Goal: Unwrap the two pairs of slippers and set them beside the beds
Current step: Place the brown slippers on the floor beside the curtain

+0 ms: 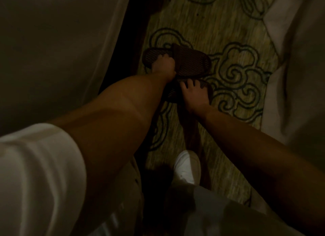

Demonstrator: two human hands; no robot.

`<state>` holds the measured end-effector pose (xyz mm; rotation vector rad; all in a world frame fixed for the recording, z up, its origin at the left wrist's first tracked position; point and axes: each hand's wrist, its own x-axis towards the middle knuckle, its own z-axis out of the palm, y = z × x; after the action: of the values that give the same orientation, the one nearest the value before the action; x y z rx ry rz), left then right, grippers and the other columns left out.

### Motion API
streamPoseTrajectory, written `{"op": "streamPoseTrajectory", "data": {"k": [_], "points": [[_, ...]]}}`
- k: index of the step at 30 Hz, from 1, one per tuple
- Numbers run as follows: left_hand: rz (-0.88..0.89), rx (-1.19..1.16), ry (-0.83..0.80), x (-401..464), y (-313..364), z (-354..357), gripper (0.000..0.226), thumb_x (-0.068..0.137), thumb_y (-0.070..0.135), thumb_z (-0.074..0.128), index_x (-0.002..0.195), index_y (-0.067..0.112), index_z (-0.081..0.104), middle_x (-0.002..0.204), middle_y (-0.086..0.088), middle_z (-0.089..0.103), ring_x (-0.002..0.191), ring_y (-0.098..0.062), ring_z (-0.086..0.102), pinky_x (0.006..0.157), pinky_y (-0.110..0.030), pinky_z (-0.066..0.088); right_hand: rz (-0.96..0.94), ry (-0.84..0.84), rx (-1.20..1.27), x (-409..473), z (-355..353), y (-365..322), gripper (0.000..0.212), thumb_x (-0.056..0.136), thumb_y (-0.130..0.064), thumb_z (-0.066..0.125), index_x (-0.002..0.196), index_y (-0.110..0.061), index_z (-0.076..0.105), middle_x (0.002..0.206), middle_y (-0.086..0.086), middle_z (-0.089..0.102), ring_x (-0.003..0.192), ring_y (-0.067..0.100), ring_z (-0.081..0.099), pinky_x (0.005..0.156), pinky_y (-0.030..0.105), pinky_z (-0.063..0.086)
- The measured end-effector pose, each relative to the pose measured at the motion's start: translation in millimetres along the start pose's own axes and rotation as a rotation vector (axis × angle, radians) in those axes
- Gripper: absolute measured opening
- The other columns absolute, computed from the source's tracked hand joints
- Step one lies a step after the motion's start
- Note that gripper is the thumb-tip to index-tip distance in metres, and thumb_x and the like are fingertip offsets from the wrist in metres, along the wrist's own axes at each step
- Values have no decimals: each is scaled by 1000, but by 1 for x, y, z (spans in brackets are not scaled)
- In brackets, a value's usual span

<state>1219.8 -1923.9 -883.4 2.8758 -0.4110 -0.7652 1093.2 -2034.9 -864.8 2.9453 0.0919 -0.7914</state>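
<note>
Two dark brown mesh slippers lie low over the patterned carpet (202,21) between two beds. My left hand (163,67) grips the far slipper (190,61) at its inner edge. The near slipper (172,93) sits under my right hand (193,95), whose spread fingers press on it. Whether either slipper rests fully on the carpet I cannot tell. No wrapping is visible in this dim view.
White bedding of one bed (52,51) hangs on the left, white bedding of the other bed (299,60) on the right. My white shoe (188,167) stands on the carpet below the hands. A narrow strip of carpet runs between the beds.
</note>
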Motion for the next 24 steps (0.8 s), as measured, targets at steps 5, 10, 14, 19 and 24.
{"op": "streamPoseTrajectory", "data": {"k": [5,10,14,19,24], "points": [[-51,-30,-23,0,0,2,49,95,31,64,135,4,55,139,-17,51,129,-35,49,101,-44,46,-5,24,-9,3,-1,4,62,89,-20,63,147,-14,40,138,18,47,126,40,46,95,52,43],[-41,-89,-34,-6,11,5,32,96,19,54,122,3,62,130,-20,59,119,-36,58,95,-41,50,-50,23,11,10,-2,0,54,86,-21,66,135,-8,48,128,20,55,118,40,52,92,48,44],[-20,-167,-25,-8,7,1,29,97,18,53,119,2,63,127,-20,62,115,-36,61,89,-38,50,-57,26,40,12,-2,1,58,84,-31,74,131,-6,49,124,20,57,116,39,53,89,48,47],[20,-194,-12,-8,4,4,28,98,19,55,118,0,62,127,-21,61,116,-35,59,91,-37,48,-96,33,50,15,-5,-8,44,86,-16,66,125,-2,51,120,22,56,112,40,54,83,48,48],[8,-149,-13,-8,10,9,32,100,21,53,125,3,60,135,-21,53,123,-35,52,101,-39,43,-121,35,18,15,-5,-6,36,88,-10,61,122,-1,53,119,21,55,110,39,53,78,44,47]]}}
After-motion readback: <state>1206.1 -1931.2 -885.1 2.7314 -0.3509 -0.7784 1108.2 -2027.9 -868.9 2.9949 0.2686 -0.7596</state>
